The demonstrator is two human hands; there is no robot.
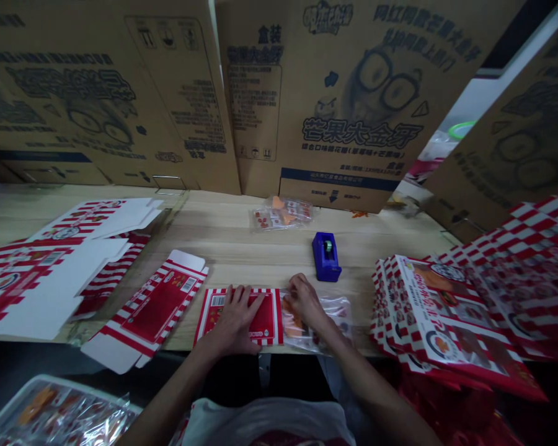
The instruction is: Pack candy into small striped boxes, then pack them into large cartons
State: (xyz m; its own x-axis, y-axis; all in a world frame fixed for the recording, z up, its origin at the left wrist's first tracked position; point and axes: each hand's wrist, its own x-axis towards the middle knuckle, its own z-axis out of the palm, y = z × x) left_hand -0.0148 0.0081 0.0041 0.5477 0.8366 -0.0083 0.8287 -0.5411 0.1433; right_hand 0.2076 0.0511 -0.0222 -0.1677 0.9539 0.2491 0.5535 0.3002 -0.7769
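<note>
A small red-and-white striped box [267, 319] lies flat at the near edge of the wooden table [242, 241]. My left hand [235, 319] rests on top of it, fingers spread and flat. Just to its right lies a clear plastic packet [328, 319] with orange and red contents, partly at the box's open end. My right hand [304, 300] sits on that packet with fingers curled, gripping its left end beside the box.
A flattened red-and-white carton [151, 310] lies left of the box, more flat cartons [51, 266] at far left. A blue tape dispenser [326, 255] and another packet [281, 214] sit farther back. Filled boxes [446, 316] stack at right. Large cardboard cases [335, 93] wall the back.
</note>
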